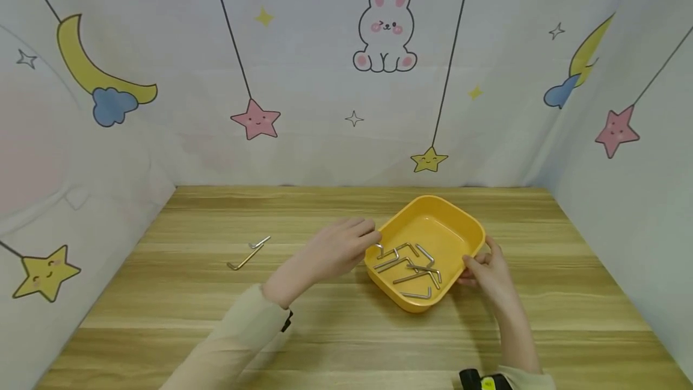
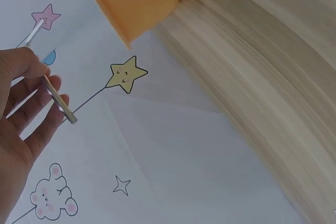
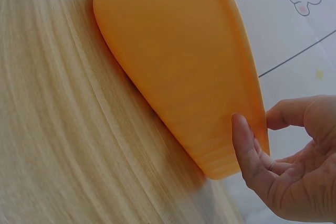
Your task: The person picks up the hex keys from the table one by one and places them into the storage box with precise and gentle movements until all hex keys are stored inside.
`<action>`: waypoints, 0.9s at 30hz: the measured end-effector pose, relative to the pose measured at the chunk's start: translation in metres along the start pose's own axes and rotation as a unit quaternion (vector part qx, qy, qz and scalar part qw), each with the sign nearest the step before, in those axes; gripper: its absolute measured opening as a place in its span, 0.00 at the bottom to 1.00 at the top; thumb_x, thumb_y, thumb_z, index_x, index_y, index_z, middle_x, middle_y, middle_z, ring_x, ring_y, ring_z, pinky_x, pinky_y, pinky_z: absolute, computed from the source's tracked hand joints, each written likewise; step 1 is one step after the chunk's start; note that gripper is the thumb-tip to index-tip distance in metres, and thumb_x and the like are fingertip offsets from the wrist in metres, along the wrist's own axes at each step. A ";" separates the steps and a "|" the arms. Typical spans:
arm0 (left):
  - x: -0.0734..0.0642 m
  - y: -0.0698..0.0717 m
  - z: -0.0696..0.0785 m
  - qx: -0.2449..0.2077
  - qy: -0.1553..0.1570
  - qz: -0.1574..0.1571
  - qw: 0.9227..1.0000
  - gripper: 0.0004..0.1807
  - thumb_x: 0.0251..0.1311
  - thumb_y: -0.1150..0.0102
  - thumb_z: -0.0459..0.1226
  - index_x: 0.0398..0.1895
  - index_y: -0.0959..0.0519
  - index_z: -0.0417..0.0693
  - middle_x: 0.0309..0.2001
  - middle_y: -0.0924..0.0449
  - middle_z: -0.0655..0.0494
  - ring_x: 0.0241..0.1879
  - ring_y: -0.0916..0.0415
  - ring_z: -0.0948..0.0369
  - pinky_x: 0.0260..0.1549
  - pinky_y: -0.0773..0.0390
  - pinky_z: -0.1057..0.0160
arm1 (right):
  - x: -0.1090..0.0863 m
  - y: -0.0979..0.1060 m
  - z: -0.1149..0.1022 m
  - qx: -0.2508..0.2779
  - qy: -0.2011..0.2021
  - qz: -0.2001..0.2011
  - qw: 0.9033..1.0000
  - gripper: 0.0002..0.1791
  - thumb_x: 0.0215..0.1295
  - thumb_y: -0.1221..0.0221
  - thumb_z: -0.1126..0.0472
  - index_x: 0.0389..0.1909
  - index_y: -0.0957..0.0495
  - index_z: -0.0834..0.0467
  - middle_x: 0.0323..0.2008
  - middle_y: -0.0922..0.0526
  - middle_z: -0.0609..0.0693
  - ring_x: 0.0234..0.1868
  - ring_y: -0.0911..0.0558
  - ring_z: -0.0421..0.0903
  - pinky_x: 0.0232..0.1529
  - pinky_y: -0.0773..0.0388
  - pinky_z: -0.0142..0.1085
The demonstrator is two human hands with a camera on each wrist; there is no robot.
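My left hand (image 1: 342, 247) pinches a hex key (image 2: 61, 102) between thumb and fingers, over the left rim of a yellow plastic bin (image 1: 433, 215). Its bent silver end shows past the thumb in the left wrist view. Several L-shaped hex keys (image 1: 408, 278) lie crossed in the near part of the bin. With thumb and fingers, my right hand (image 1: 491, 274) grips the bin's right wall at the rim. In the right wrist view the bin's outer side hides its contents.
Two more hex keys lie close together on the wooden table at the left, a silver one (image 1: 261, 242) and a brass-coloured one (image 1: 246, 257). A white cloth (image 1: 325, 161) printed with stars and a rabbit hangs behind the table and along both sides.
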State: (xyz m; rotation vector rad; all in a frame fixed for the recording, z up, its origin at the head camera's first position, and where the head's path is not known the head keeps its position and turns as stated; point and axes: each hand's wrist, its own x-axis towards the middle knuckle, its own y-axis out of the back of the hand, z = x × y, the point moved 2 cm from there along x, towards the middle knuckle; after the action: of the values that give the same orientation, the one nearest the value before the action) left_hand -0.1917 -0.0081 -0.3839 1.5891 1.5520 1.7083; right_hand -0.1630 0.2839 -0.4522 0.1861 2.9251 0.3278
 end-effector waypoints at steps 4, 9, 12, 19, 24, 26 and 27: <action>0.015 -0.001 -0.001 0.002 -0.005 -0.021 1.000 0.13 0.55 0.41 0.28 0.41 0.23 0.52 0.37 0.26 0.60 0.35 0.27 0.65 0.31 0.25 0.70 | 0.001 0.000 0.001 0.000 -0.002 0.000 1.000 0.45 0.69 0.52 0.68 0.74 0.74 0.62 0.37 0.31 0.51 0.26 0.22 0.35 0.34 0.16 0.33; 0.032 -0.003 -0.001 0.000 -0.018 -0.042 0.999 0.12 0.56 0.44 0.29 0.42 0.22 0.52 0.37 0.24 0.60 0.36 0.27 0.65 0.31 0.25 0.70 | 0.001 0.000 0.002 0.002 -0.003 -0.001 1.000 0.45 0.70 0.52 0.68 0.74 0.74 0.61 0.37 0.31 0.52 0.26 0.21 0.36 0.35 0.16 0.33; 0.042 -0.006 -0.002 -0.003 -0.031 -0.046 0.998 0.11 0.57 0.46 0.29 0.41 0.22 0.52 0.36 0.25 0.60 0.35 0.28 0.65 0.31 0.26 0.71 | 0.001 0.000 0.002 0.006 -0.002 -0.001 1.000 0.45 0.70 0.52 0.68 0.74 0.74 0.61 0.37 0.31 0.52 0.26 0.21 0.36 0.35 0.16 0.34; 0.062 -0.013 -0.005 -0.015 -0.044 -0.077 0.996 0.11 0.59 0.49 0.29 0.42 0.23 0.51 0.36 0.24 0.59 0.34 0.28 0.64 0.29 0.28 0.71 | 0.001 -0.001 0.001 0.005 -0.003 -0.001 1.000 0.45 0.69 0.52 0.68 0.74 0.74 0.61 0.37 0.31 0.52 0.26 0.21 0.36 0.35 0.16 0.34; 0.075 -0.020 -0.005 -0.005 -0.043 -0.126 0.991 0.11 0.61 0.49 0.30 0.43 0.24 0.52 0.37 0.24 0.60 0.34 0.28 0.64 0.28 0.30 0.71 | 0.001 0.000 0.000 -0.004 -0.002 -0.002 1.000 0.45 0.69 0.52 0.68 0.74 0.74 0.61 0.37 0.31 0.52 0.26 0.21 0.35 0.35 0.16 0.34; 0.079 -0.022 -0.005 0.002 -0.045 -0.143 0.989 0.12 0.61 0.49 0.30 0.45 0.24 0.53 0.39 0.24 0.61 0.36 0.27 0.65 0.28 0.30 0.72 | 0.001 0.000 0.001 -0.007 -0.001 -0.002 1.000 0.45 0.70 0.52 0.68 0.74 0.74 0.61 0.37 0.30 0.52 0.26 0.21 0.35 0.35 0.16 0.34; 0.082 -0.023 -0.004 0.005 -0.047 -0.152 0.987 0.12 0.62 0.49 0.30 0.45 0.24 0.53 0.39 0.24 0.61 0.37 0.27 0.65 0.28 0.30 0.72 | 0.001 0.000 0.001 -0.008 -0.001 -0.002 1.000 0.45 0.70 0.52 0.68 0.74 0.74 0.61 0.37 0.30 0.53 0.26 0.21 0.35 0.35 0.16 0.34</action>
State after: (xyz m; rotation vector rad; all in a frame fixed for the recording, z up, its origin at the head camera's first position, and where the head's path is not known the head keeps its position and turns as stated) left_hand -0.2307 0.0646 -0.3629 1.3348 1.6590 1.4420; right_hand -0.1635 0.2845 -0.4535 0.1788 2.9202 0.3497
